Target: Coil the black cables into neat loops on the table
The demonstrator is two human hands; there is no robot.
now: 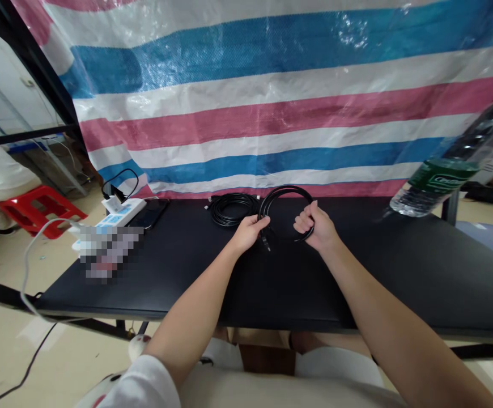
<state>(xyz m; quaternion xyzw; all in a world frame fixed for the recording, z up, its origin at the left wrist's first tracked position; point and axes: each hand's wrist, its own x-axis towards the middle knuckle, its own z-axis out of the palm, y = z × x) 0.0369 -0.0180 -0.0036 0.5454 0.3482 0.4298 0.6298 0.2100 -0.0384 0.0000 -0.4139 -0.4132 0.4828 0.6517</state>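
Note:
Both hands hold one coiled black cable [284, 195] upright above the black table [272, 277]. My right hand [317, 226] is closed round the coil's right side. My left hand [249, 232] pinches the coil's lower left part, where a loose plug end hangs down. A second coiled black cable [232, 208] lies flat on the table just left of the held coil, behind my left hand.
A white power strip [117, 214] with a plugged charger and a dark phone [153, 213] sit at the table's back left. A plastic water bottle [454, 164] stands at the right. A striped tarp [272, 102] hangs behind. A red stool [38, 207] stands on the floor to the left.

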